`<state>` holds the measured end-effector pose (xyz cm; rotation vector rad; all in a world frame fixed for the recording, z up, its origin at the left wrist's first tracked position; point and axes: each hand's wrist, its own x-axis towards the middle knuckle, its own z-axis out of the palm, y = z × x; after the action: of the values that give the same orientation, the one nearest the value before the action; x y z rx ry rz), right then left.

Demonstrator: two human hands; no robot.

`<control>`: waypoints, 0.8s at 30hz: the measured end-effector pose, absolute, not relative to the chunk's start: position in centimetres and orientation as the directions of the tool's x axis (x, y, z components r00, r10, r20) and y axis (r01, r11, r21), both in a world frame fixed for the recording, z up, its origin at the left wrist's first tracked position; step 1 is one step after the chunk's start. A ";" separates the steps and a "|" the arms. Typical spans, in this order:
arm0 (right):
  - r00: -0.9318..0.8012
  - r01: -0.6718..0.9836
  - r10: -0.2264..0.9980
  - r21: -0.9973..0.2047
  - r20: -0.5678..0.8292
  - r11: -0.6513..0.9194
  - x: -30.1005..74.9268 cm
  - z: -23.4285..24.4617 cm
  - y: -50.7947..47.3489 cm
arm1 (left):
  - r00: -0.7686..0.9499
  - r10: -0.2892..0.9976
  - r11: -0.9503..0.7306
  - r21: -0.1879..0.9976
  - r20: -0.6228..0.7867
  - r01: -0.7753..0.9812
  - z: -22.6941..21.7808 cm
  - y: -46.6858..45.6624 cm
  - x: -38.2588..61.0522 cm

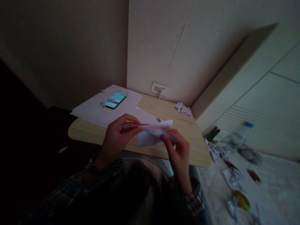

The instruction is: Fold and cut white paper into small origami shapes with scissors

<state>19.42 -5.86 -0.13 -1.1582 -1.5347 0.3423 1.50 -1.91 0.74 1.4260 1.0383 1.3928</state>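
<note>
A small folded sheet of white paper [150, 136] is held up over the front of the wooden table, between both hands. My left hand [119, 131] pinches its left end between thumb and fingers. On the right end, my right hand [177, 145] grips with the thumb in front and fingers behind. The sheet's upper flap stands apart from the lower part. Behind it, another white sheet [146, 115] lies on the table, and the tips of a dark pointed tool, perhaps scissors [158, 119], show; the rest is hidden.
A phone [116, 101] with a lit screen rests on a stack of white paper [93, 109]. Folded paper pieces [182, 108] sit at the table's back right corner, near a wall socket [159, 89]. At right, a lower surface holds a bottle [241, 136] and more folded paper [216, 151].
</note>
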 end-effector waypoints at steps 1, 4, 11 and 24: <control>0.114 0.472 0.803 -0.743 0.584 0.474 19.4 -0.1 -5.9 | 0.030 0.960 -0.278 0.961 0.278 -0.007 0.8 -1.9 1.5; 0.125 0.452 0.810 -0.760 0.573 0.467 19.5 -0.2 -5.8 | 0.031 0.961 -0.275 0.961 0.275 -0.017 0.9 -2.0 1.5; 0.159 0.399 0.849 -0.819 0.505 0.412 19.6 -0.6 -5.7 | 0.067 0.954 -0.290 0.956 0.292 -0.031 1.0 -2.2 1.5; 0.231 0.361 0.820 -0.829 0.523 0.427 19.8 -0.9 -5.5 | -0.001 0.943 -0.333 0.943 0.333 -0.008 1.0 -2.4 1.6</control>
<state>19.76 -5.53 -0.91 -1.1585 -1.3659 0.4394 1.59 -2.38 1.04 1.4483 1.0235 1.4578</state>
